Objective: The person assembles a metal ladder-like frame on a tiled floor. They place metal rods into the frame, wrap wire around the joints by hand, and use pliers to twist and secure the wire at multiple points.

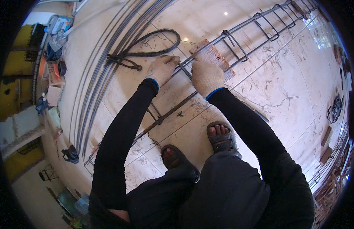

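Note:
A long rebar cage with square stirrups runs diagonally across the tiled floor, from lower left to upper right. My left hand, in a cream knitted glove with a blue cuff edge, is closed at the cage's far bar. Just right of it my right hand, gloved alike, makes a fist beside a stirrup; its fingertips are hidden, and what they hold does not show. Left of my left hand, rusty pincers lie next to a looped bundle of dark tie wire. A reddish, worn block sits under the cage.
Several loose steel bars curve along the left. My sandalled feet stand at the cage's near side. A thin rod and wire scraps lie to the right. Boxes and bags line the left wall; more cages lie far right.

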The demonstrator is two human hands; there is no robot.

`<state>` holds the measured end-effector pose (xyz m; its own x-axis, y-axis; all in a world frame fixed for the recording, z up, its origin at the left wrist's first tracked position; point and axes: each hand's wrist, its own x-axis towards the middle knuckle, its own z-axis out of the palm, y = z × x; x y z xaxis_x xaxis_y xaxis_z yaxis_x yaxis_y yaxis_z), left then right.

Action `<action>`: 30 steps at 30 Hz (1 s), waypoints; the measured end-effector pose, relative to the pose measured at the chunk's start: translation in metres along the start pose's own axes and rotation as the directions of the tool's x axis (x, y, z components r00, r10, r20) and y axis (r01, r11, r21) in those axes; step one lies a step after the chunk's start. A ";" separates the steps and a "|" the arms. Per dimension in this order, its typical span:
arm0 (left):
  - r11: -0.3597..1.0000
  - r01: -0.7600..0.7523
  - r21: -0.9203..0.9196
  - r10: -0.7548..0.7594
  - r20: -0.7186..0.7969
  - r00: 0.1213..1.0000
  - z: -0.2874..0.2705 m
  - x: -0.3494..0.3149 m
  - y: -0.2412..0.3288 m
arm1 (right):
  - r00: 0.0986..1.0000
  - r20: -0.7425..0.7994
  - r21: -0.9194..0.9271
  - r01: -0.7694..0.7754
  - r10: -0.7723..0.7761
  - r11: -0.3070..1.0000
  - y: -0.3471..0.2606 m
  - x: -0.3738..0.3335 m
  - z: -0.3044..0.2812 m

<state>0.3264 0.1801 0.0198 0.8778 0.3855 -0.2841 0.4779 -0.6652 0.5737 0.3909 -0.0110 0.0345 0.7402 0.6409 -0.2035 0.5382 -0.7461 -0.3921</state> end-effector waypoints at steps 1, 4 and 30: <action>0.995 0.000 -0.103 0.000 0.003 1.000 0.003 0.002 -0.003 | 1.000 0.018 0.013 -0.011 0.011 1.000 -0.001 0.002 0.004; 0.983 0.049 -0.178 -0.053 -0.020 0.998 0.009 0.004 -0.008 | 0.998 0.054 0.046 -0.014 0.011 0.999 -0.003 0.002 0.008; 0.938 -0.256 -0.233 0.135 -0.436 0.890 0.045 -0.036 0.001 | 0.976 0.053 0.044 0.208 -0.210 0.977 -0.023 0.033 -0.053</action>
<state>0.2968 0.1372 -0.0043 0.8313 0.5325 0.1596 0.2157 -0.5735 0.7903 0.4242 0.0177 0.0847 0.5879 0.7921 -0.1639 0.6620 -0.5876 -0.4652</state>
